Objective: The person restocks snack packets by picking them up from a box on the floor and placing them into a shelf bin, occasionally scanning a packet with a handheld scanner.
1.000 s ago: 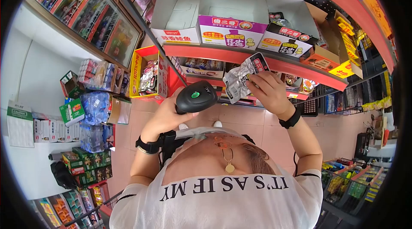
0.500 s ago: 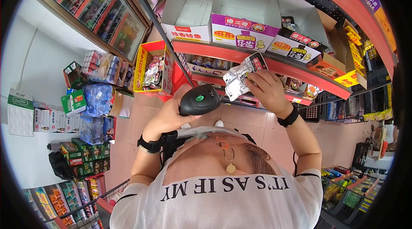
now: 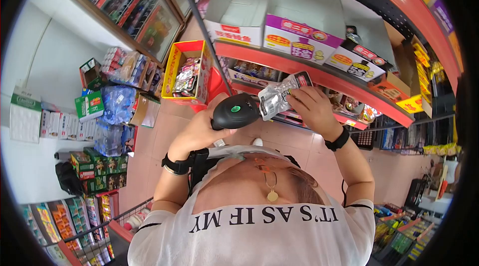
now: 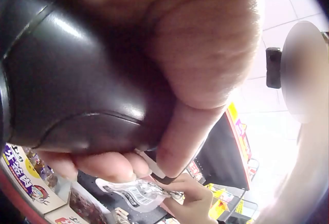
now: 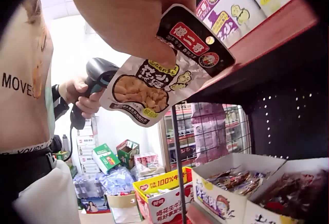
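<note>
My left hand grips a black handheld barcode scanner with a green light on top, fingers and thumb curled round its handle. My right hand pinches a silver snack pouch by its dark-topped end. In the right wrist view the pouch's printed front shows a picture of food and red lettering. The left wrist view shows a barcode on its back, facing the scanner. In the head view the scanner's nose overlaps the near edge of the pouch.
Ahead, a red-edged shelf bears open display boxes, among them a purple-trimmed box. Below it are trays of small packets. A yellow-and-red box of pouches stands at the left, near wrapped bottles and a glass-door fridge.
The scanner has come closer to the pouch, and the pouch sits slightly lower in the head view. Both hands keep their holds. The head view has shifted, moving the shelf boxes rightward.
</note>
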A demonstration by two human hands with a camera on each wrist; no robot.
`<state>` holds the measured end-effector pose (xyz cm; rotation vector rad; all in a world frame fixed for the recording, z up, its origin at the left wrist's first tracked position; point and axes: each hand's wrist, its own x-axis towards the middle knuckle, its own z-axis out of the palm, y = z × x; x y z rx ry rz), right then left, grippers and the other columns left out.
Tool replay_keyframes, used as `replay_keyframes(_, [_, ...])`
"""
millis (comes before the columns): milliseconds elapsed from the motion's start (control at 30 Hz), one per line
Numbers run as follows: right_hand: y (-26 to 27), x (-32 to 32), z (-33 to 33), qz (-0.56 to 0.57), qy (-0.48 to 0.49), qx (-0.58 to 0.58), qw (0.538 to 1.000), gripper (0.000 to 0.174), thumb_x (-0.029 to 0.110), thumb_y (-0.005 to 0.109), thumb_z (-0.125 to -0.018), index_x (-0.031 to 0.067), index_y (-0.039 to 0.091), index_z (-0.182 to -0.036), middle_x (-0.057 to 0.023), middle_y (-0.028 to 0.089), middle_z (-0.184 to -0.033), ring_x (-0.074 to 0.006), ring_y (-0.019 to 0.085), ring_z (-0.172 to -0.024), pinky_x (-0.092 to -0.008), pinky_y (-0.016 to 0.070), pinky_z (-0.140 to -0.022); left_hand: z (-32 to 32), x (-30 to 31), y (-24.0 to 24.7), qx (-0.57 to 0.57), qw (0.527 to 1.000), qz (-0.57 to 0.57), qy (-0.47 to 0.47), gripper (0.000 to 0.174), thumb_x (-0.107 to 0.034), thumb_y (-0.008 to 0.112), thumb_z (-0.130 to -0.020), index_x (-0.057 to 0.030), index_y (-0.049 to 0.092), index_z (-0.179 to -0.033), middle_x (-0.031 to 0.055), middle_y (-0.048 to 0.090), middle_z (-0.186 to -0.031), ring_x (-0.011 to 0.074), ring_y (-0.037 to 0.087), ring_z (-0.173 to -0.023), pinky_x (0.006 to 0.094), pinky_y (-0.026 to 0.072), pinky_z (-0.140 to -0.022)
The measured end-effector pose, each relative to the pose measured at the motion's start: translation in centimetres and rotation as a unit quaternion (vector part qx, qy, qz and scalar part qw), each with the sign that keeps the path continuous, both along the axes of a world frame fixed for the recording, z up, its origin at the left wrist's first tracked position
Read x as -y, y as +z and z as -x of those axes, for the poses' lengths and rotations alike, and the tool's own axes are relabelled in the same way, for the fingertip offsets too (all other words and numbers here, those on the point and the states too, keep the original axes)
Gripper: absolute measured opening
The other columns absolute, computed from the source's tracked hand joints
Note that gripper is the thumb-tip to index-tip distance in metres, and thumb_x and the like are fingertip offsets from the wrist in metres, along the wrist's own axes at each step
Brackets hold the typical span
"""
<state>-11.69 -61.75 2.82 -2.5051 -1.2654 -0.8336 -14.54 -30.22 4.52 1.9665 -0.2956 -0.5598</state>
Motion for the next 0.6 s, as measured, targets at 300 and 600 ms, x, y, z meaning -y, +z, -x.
replay_keyframes(300, [-4.7, -6.4, -0.8, 0.018, 0.080, -0.140, 0.987, 0.036, 0.007, 0.059, -0.070, 0.0028, 0.059, -0.105, -0.0070, 0.059, -0.099, -0.0234, 0.058, -0.085, -0.0336, 0.0493, -0.062, 1.6, -5.1, -1.4, 0.014, 0.996, 0.004, 0.092, 0.032, -0.019, 0.073, -0.076, -0.0025, 0.061, -0.100, 0.0018, 0.060, -0.067, 0.0085, 0.051, -0.049, 0.0248, 0.0423, -0.047])
replay_keyframes(600, [-8.4, -18.0, -6.1, -0.018, 0.017, -0.335, 0.942, 0.020, 0.010, 0.056, -0.082, 0.0061, 0.055, -0.102, -0.0156, 0.061, -0.081, -0.0339, 0.061, -0.072, -0.0429, 0.0476, -0.060, -0.1, -16.1, -2.2, 0.013, 0.976, 0.022, 0.216, 0.031, -0.018, 0.074, -0.075, -0.0010, 0.064, -0.099, 0.0051, 0.064, -0.082, 0.0120, 0.056, -0.078, 0.0299, 0.0463, -0.075])
